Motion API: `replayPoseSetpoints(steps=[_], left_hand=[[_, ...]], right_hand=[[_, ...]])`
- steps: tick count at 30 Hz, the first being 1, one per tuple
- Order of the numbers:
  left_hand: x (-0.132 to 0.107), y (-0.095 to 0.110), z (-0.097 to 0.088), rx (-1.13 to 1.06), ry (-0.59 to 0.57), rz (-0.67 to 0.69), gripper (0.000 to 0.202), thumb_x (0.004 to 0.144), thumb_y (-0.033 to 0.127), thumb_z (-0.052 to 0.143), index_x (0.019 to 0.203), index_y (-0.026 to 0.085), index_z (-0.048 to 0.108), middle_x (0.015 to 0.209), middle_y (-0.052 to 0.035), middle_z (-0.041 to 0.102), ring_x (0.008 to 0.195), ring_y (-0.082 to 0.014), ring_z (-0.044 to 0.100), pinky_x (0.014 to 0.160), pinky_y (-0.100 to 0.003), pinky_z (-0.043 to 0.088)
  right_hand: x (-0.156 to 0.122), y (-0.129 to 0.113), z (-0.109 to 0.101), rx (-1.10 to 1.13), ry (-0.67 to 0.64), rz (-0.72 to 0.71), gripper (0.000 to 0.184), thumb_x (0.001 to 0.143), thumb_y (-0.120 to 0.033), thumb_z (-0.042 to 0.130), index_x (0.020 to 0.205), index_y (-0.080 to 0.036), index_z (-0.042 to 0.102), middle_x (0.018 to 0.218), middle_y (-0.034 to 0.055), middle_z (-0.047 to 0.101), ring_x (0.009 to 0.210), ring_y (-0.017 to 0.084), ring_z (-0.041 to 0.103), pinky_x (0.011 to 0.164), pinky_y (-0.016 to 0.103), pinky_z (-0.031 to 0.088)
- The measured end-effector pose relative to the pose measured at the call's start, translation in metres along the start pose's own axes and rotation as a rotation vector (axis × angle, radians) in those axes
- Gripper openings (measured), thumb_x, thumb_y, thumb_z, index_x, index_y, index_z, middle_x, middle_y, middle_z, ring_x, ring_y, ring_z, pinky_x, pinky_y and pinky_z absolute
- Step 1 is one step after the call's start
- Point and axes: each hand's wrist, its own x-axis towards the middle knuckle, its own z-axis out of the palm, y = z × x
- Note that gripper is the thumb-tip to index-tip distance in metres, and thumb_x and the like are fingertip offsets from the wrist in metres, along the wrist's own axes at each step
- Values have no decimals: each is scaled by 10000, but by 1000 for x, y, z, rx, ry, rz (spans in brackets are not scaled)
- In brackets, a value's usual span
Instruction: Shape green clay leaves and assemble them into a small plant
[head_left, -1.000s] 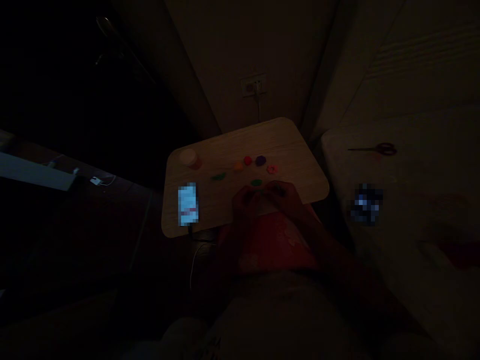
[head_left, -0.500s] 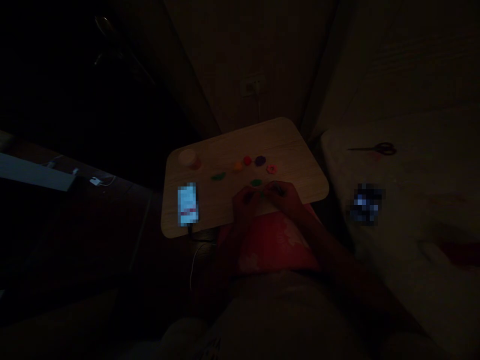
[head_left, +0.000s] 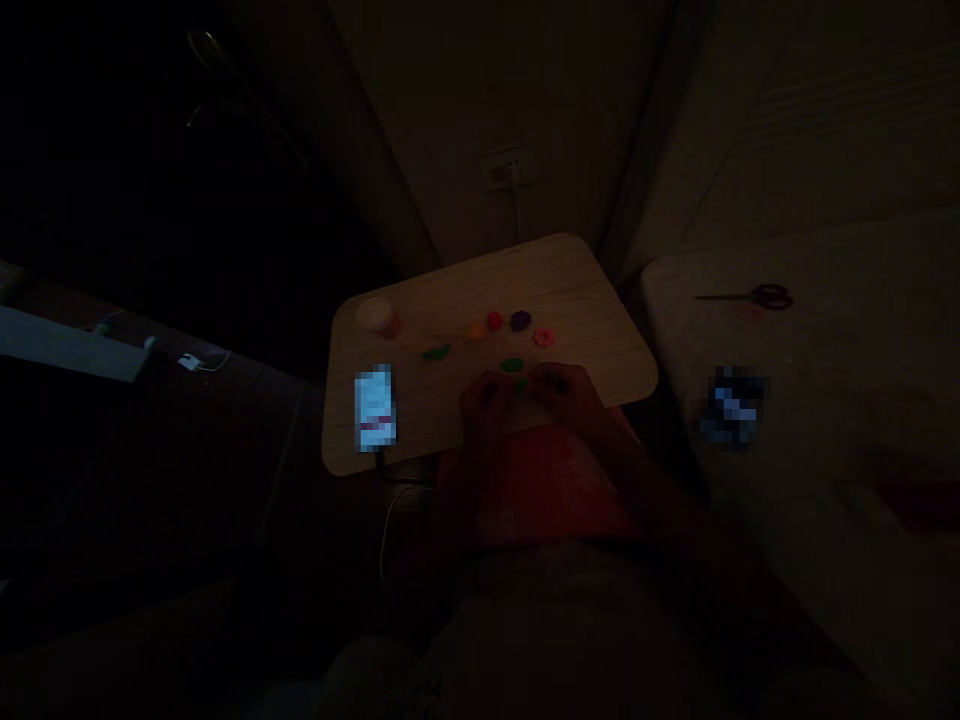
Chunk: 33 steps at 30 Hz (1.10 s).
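Observation:
The scene is very dark. Over the near edge of the small wooden table, my left hand (head_left: 482,400) and my right hand (head_left: 564,390) face each other with fingers curled in. Between their fingertips shows a small lump of green modelling clay (head_left: 520,384), which both appear to pinch. Just beyond lies a flat green leaf shape (head_left: 512,365). Farther back are a pink flower shape (head_left: 544,338), a purple piece (head_left: 520,320), a red ball (head_left: 495,320) and an orange piece (head_left: 477,332). Another green leaf shape (head_left: 436,353) rests to the left.
A lidded tub (head_left: 379,317) stands at the table's (head_left: 555,270) back left. In front of it lies a lit phone (head_left: 375,410) with a cable. Scissors (head_left: 757,297) and a blurred dark object (head_left: 733,408) lie on the pale surface at right. A wall socket (head_left: 506,170) is behind.
My left hand has shifted slightly left, and the fingertips are a little farther apart. More of the green lump shows between them. The pieces on the table have stayed put.

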Motion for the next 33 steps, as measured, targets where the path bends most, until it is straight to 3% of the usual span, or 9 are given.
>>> replayPoseSetpoints(steps=[4,7,11,18,21,25,29,33], left_hand=[[1,-3,0,-77,16,15,430,855,617,725,802,190,744,777,-37,699,747,-177,632,689,-287,507],[0,-1,-1,-92,12,44,380,849,576,741,915,203,766,913,-66,755,851,-203,688,758,-305,547],[-1,0,-1,-37,-23,16,289,755,437,847,889,205,737,888,-50,756,829,-196,701,760,-301,565],[-2,-4,1,-10,-10,40,245,798,409,795,888,200,703,892,-52,733,836,-195,681,764,-302,544],[-4,-5,-2,0,87,116,207,878,403,698,945,208,686,926,-52,700,858,-195,650,778,-301,521],[-6,-7,-9,95,236,281,155,892,367,663,909,215,640,925,-41,618,880,-200,602,804,-302,490],[-8,-5,-12,200,140,380,96,902,316,645,897,222,635,930,-49,594,885,-211,582,812,-315,475],[-10,0,-14,373,41,431,125,964,307,577,943,221,665,986,-79,640,957,-241,607,897,-362,493]], right_hand=[[-1,-3,-1,24,2,8,308,760,-500,740,758,-198,679,619,-29,520,584,129,419,552,271,326],[-1,-5,-2,27,-16,-2,288,772,-481,714,734,-202,649,625,-28,518,590,126,415,556,269,336],[0,-6,-2,0,-35,-38,266,786,-459,701,742,-201,654,653,-17,570,611,134,458,578,269,367],[3,-1,-1,-45,32,-39,272,792,-464,703,765,-194,687,685,10,649,605,144,507,589,279,388],[6,-3,-6,-153,37,-46,282,836,-456,671,739,-192,685,678,21,654,602,149,522,568,277,363],[15,-4,-17,-406,-68,-67,254,829,-387,705,648,-213,665,600,12,620,564,149,509,545,288,306],[23,-3,-23,-532,-83,-101,211,746,-348,810,638,-233,670,602,23,639,579,158,508,558,300,302],[25,-6,-26,-592,-37,-98,235,808,-378,759,669,-215,662,641,42,642,583,167,510,582,319,304]])
